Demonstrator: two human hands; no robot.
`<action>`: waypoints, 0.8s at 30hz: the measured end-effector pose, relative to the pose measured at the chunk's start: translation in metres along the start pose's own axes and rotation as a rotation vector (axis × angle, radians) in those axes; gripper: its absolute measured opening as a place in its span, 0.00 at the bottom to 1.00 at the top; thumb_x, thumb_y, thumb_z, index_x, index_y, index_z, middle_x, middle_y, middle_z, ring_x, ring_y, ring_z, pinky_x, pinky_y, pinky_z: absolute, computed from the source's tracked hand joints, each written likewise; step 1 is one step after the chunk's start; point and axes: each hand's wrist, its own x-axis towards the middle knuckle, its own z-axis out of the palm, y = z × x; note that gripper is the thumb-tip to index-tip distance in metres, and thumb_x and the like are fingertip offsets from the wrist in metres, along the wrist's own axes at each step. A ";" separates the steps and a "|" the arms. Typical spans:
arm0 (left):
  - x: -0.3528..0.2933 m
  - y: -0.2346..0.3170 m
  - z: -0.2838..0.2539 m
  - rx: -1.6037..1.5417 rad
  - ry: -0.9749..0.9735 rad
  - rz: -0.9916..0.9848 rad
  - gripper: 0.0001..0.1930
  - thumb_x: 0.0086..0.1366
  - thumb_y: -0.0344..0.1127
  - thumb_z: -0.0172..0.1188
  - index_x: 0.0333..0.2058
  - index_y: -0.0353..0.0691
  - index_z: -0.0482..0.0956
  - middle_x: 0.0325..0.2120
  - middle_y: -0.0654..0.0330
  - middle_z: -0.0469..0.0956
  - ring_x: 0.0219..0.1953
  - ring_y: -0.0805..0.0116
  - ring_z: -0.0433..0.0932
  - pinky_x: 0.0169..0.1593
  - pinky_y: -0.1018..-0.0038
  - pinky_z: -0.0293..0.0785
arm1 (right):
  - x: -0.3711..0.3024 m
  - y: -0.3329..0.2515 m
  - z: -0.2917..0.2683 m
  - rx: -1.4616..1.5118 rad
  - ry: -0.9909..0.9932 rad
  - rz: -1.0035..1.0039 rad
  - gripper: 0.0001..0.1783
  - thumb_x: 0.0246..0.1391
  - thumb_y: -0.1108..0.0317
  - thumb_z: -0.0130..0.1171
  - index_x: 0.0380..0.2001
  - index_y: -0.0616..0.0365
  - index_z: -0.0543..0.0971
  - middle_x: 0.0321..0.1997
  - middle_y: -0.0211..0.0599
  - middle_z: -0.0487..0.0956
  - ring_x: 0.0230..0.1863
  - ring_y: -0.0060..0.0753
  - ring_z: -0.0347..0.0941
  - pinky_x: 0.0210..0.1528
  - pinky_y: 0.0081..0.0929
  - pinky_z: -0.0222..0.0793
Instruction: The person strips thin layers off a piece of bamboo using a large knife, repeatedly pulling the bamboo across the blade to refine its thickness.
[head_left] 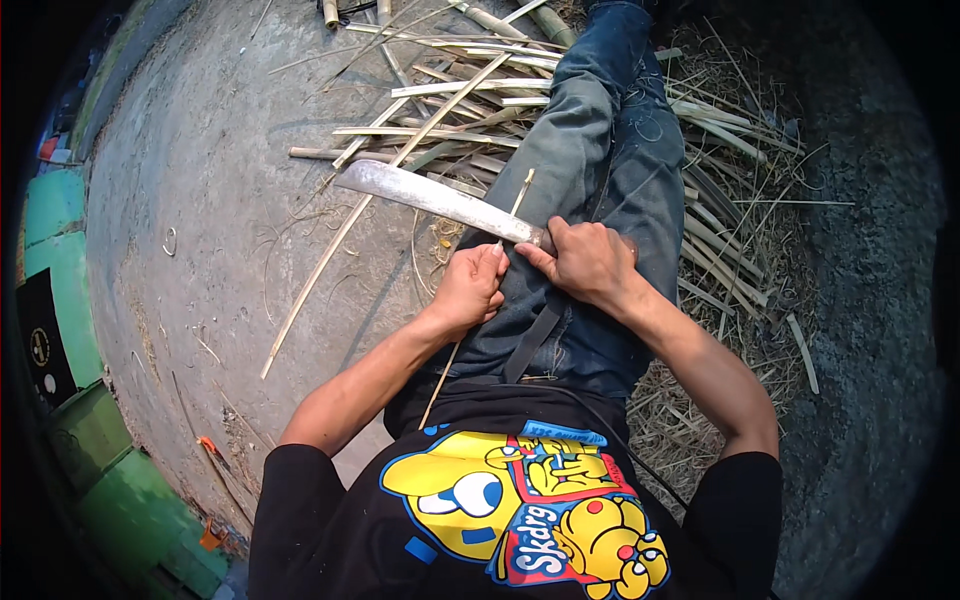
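Observation:
My right hand [588,260] is closed round the handle of a machete [440,200], whose broad, worn blade points to the left above my lap. In my left hand [470,287] a thin bamboo strip [440,383] is pinched between thumb and fingers. One end of the strip runs back toward my waist; its far part [524,192] sticks out beyond the blade, which crosses over it close to my left fingertips. Both hands rest near my jeans-clad thighs [580,130]. The fingers of my right hand partly hide the handle.
Split bamboo strips [470,90] lie heaped beyond my legs and continue on the right [720,250], among shavings [690,410]. One long strip [330,255] lies across the concrete floor [200,180]. Green panels [60,250] stand at the left, with an orange-handled tool [208,445] nearby.

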 end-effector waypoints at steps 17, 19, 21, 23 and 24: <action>-0.009 0.002 -0.015 -0.123 -0.168 0.067 0.17 0.80 0.49 0.45 0.32 0.47 0.65 0.12 0.75 0.51 0.10 0.84 0.47 0.14 0.79 0.41 | -0.001 0.005 -0.023 0.340 0.024 0.125 0.34 0.63 0.38 0.57 0.26 0.65 0.76 0.20 0.58 0.79 0.27 0.65 0.79 0.29 0.54 0.75; -0.007 0.004 -0.018 -0.196 -0.198 -0.006 0.18 0.80 0.50 0.45 0.32 0.48 0.65 0.12 0.74 0.51 0.11 0.84 0.47 0.14 0.80 0.41 | -0.005 0.001 -0.026 0.347 -0.053 0.147 0.36 0.62 0.35 0.56 0.27 0.65 0.77 0.20 0.58 0.79 0.29 0.64 0.80 0.30 0.54 0.75; -0.008 0.004 -0.017 -0.170 -0.199 -0.017 0.18 0.80 0.50 0.44 0.31 0.48 0.65 0.13 0.74 0.51 0.11 0.84 0.46 0.14 0.79 0.41 | -0.008 -0.001 -0.020 0.295 -0.044 0.093 0.37 0.63 0.34 0.54 0.27 0.65 0.78 0.21 0.59 0.79 0.30 0.64 0.81 0.30 0.54 0.75; -0.010 0.003 -0.014 -0.097 -0.210 0.018 0.18 0.80 0.50 0.45 0.31 0.48 0.65 0.13 0.74 0.51 0.10 0.84 0.46 0.14 0.79 0.41 | 0.002 0.007 -0.019 0.219 -0.024 0.134 0.36 0.63 0.35 0.54 0.28 0.65 0.78 0.23 0.60 0.80 0.30 0.66 0.81 0.31 0.53 0.77; -0.008 0.000 -0.014 -0.091 -0.212 0.017 0.18 0.80 0.50 0.45 0.31 0.48 0.65 0.13 0.74 0.51 0.10 0.84 0.46 0.14 0.79 0.41 | 0.012 0.017 -0.020 0.323 -0.005 0.187 0.37 0.63 0.35 0.54 0.29 0.65 0.79 0.24 0.60 0.81 0.31 0.66 0.81 0.32 0.54 0.78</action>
